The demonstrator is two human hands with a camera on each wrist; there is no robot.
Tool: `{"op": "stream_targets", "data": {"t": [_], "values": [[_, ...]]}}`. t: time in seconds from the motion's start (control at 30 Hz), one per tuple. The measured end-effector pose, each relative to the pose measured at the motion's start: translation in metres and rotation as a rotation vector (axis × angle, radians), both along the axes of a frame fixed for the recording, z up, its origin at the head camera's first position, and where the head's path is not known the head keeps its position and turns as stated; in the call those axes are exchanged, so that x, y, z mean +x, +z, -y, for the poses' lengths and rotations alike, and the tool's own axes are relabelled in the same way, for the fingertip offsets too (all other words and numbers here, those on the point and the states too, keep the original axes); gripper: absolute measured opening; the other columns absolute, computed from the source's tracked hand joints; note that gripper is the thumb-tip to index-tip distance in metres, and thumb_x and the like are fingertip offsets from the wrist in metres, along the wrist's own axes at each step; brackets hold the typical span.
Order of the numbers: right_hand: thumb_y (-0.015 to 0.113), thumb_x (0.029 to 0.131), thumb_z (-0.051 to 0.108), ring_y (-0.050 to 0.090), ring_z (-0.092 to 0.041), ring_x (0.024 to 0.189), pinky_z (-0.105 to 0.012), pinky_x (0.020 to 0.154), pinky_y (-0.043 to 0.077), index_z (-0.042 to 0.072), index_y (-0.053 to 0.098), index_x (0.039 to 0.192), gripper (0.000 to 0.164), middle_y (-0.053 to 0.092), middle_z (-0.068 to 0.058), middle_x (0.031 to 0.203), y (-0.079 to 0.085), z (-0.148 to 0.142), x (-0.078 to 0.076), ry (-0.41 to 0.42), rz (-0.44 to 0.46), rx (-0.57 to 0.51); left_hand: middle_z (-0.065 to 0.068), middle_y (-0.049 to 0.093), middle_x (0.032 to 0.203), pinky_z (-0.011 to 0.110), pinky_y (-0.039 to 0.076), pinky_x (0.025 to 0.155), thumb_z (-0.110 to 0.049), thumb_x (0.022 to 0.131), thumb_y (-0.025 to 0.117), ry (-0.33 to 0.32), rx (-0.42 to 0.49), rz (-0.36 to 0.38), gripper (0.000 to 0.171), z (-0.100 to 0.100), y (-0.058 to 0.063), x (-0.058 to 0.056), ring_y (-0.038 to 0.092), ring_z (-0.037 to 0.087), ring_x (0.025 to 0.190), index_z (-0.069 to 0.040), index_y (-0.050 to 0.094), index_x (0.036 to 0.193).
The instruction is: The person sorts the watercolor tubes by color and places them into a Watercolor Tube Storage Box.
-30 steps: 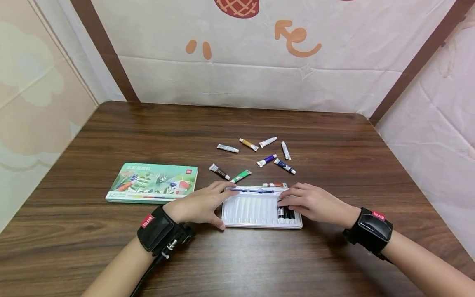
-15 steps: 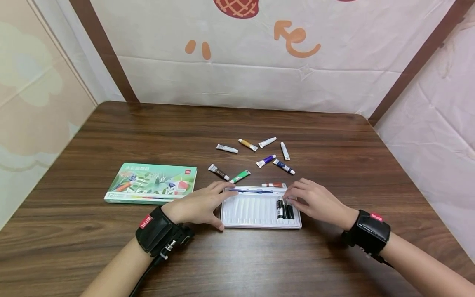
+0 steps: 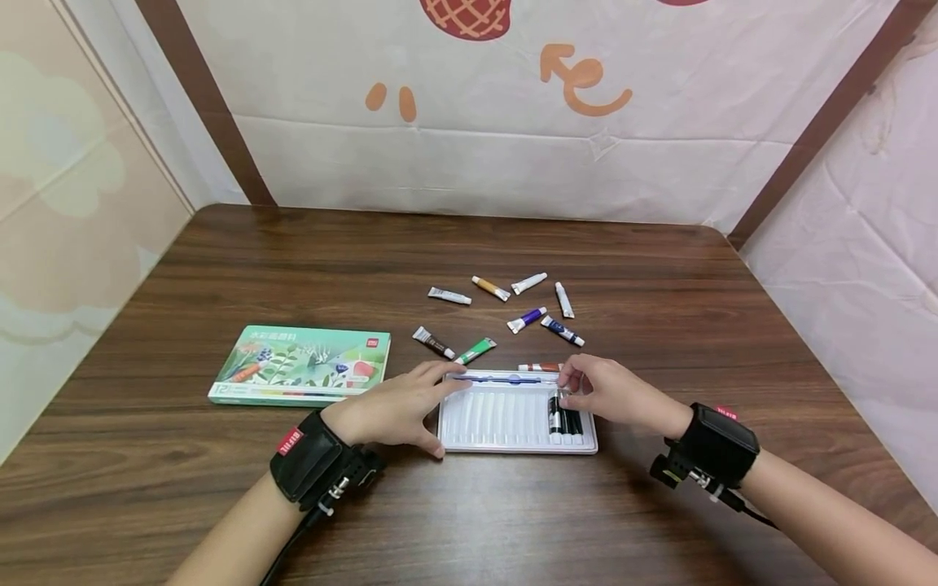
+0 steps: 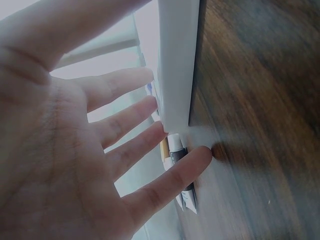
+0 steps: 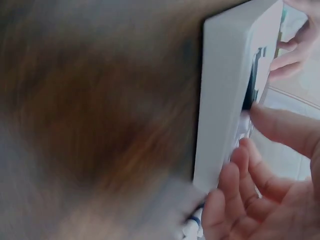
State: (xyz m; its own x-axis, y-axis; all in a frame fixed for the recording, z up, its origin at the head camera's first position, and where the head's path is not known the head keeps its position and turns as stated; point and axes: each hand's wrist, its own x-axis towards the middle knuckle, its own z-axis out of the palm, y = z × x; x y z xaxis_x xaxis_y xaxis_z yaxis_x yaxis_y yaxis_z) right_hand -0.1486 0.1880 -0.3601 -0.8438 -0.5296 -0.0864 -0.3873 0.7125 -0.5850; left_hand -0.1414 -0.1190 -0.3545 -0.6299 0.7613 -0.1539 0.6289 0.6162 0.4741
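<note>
A white plastic paint tray [image 3: 491, 417] lies on the wooden table, its slots running front to back. Black-labelled paint tubes [image 3: 565, 417] fill the rightmost slots, and a thin blue paintbrush [image 3: 506, 379] lies along the back groove. My left hand [image 3: 399, 407] rests at the tray's left end, fingers spread over the back corner and thumb at the front corner. My right hand [image 3: 611, 393] is at the tray's back right. In the right wrist view its thumb [image 5: 280, 125] touches the end of a black tube, while the other fingers curve loosely, apart from the thumb.
Behind the tray lie loose paint tubes: orange-red [image 3: 540, 368], green [image 3: 476, 351], dark brown [image 3: 433, 342], navy [image 3: 563, 330], purple [image 3: 526, 320], ochre [image 3: 491, 288] and several white ones [image 3: 529, 283]. A green illustrated paint box [image 3: 304, 366] lies to the left.
My right hand has drawn back from over the black tubes to the tray's back right, uncovering them, and its wrist has turned. The left hand stays at the tray's left end.
</note>
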Motion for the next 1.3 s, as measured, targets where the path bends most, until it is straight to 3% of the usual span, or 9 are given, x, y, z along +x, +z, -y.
{"op": "stream_targets", "data": {"t": [0.17,0.33,0.67,0.9,1.17,1.3], "values": [[0.068,0.08,0.007,0.05,-0.013,0.072,-0.027,0.06,0.041,0.007,0.058,0.089,0.013,0.053,0.003,0.078,-0.001,-0.0012,0.002,-0.047,0.045,-0.045,0.012,0.027,0.142,0.043,0.037,0.09,-0.029,0.072,0.078,-0.008,0.004,-0.01,0.082,-0.0004,0.0008,-0.0005,0.028,0.029,0.128,-0.004,0.039,0.138],[0.067,0.081,0.009,0.049,-0.013,0.069,-0.026,0.058,0.039,0.01,0.06,0.083,0.007,0.053,0.004,0.074,-0.0038,-0.0002,0.0015,-0.083,0.033,-0.081,0.013,0.027,0.142,0.044,0.037,0.09,-0.029,0.072,0.078,-0.011,0.007,-0.002,0.081,-0.0002,0.001,0.0001,0.028,0.03,0.127,-0.004,0.038,0.138],[0.068,0.08,0.014,0.047,-0.009,0.059,-0.027,0.054,0.038,0.011,0.062,0.073,0.01,0.056,0.006,0.067,0.0033,0.0062,0.0027,-0.192,-0.029,0.05,0.013,0.028,0.141,0.044,0.038,0.088,-0.028,0.071,0.078,-0.012,0.011,-0.012,0.081,-0.0006,0.0009,0.0002,0.029,0.03,0.127,-0.004,0.039,0.138],[0.061,0.083,0.004,0.046,-0.013,0.062,-0.028,0.057,0.037,0.005,0.065,0.077,0.007,0.057,0.0,0.068,0.0028,0.0009,0.0001,-0.187,0.101,-0.06,0.013,0.027,0.142,0.045,0.038,0.089,-0.028,0.072,0.078,-0.011,0.006,-0.003,0.081,-0.0007,0.0008,0.0002,0.028,0.03,0.127,-0.004,0.038,0.138],[0.065,0.079,0.004,0.045,-0.01,0.06,-0.026,0.053,0.036,0.013,0.061,0.077,0.01,0.05,0.006,0.066,-0.004,0.0019,0.0024,-0.142,-0.079,-0.012,0.013,0.027,0.142,0.045,0.038,0.088,-0.028,0.072,0.078,-0.008,0.002,-0.012,0.082,-0.0003,0.0007,-0.0005,0.028,0.03,0.127,-0.004,0.038,0.138],[0.065,0.08,0.005,0.042,-0.009,0.06,-0.025,0.052,0.035,0.015,0.063,0.082,0.01,0.047,0.005,0.07,-0.0051,0.0016,0.0055,-0.051,-0.174,0.016,0.013,0.026,0.143,0.045,0.037,0.09,-0.029,0.072,0.078,-0.009,0.003,-0.006,0.082,-0.0012,0.0,-0.0007,0.027,0.03,0.128,-0.004,0.038,0.139]]}}
